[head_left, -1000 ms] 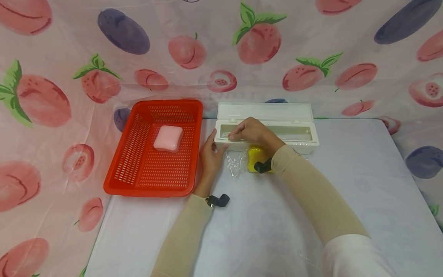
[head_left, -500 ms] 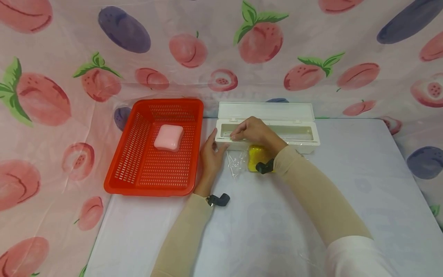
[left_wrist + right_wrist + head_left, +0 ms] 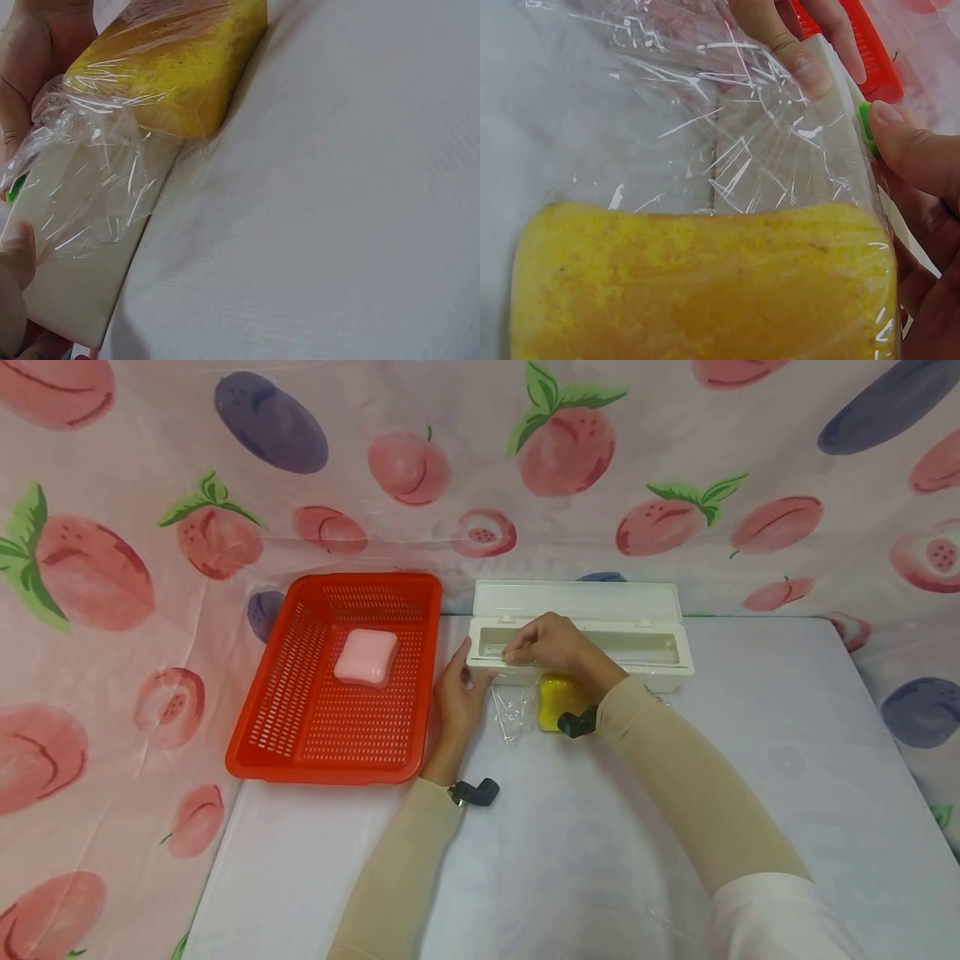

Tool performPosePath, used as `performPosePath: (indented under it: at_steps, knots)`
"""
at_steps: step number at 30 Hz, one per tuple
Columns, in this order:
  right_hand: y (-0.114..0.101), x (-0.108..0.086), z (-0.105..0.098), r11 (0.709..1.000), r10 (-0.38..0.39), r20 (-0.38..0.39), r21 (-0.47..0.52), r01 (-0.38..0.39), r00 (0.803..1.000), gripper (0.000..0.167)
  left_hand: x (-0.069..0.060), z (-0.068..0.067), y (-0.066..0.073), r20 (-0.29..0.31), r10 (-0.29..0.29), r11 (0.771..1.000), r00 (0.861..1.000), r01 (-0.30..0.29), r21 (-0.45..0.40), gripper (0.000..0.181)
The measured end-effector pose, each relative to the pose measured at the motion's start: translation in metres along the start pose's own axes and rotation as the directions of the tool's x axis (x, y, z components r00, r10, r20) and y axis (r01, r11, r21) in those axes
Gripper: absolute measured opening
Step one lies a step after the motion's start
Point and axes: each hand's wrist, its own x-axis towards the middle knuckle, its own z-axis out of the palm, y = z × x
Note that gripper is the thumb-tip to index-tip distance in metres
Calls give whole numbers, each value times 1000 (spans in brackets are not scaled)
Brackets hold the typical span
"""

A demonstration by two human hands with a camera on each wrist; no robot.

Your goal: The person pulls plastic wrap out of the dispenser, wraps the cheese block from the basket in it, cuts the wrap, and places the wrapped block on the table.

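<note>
Right hand (image 3: 551, 640) now slightly further right along the white box (image 3: 652, 677), mid-frame, fingers pinching a green tab (image 3: 866, 129), left hand (image 3: 456, 703) clamped on the box's end, crinkled clear film (image 3: 739, 150) over a mottled yellow block (image 3: 555, 700), perforated red basket (image 3: 322, 774) at left, glossy pink block (image 3: 365, 657) inside.

Right hand (image 3: 551, 641) is shifted slightly rightward along the front rim of the white box (image 3: 660, 676), its fingertips now set a bit farther from the box's left end. Right sleeve (image 3: 697, 777) and black wrist mount (image 3: 577, 722) are carried the same way. In front of the box, slightly more of the yellow block (image 3: 552, 702) is uncovered left of the mount. Head view is nudged marginally too.
</note>
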Motion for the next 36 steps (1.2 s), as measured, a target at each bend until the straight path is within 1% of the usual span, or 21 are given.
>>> performPosePath:
  at_steps: [6,13,20,28,32,36]
  knots:
    - [2,-1,-1,1000,-22,-9,-2,22,1000,9,0,0,3,6,-10,1000,1000,9,13,71]
    - [5,-4,-3,1000,-6,-11,-5,6,1000,6,-1,0,4,-10,13,1000,1000,-12,15,70]
    - [7,-6,-6,999,-29,-14,-16,29,999,6,-2,-1,2,-5,22,1000,1000,-22,18,70]
    - [22,-15,-17,997,-54,-35,-60,52,998,8,-2,-2,1,-36,50,999,998,-50,12,70]
    - [29,-18,-22,997,-40,-36,-74,37,999,9,-3,-3,1,-32,34,999,999,-33,5,70]
    - [33,-23,-28,998,-10,-37,-63,8,999,10,-3,-1,1,-18,23,1000,1000,-23,6,70]
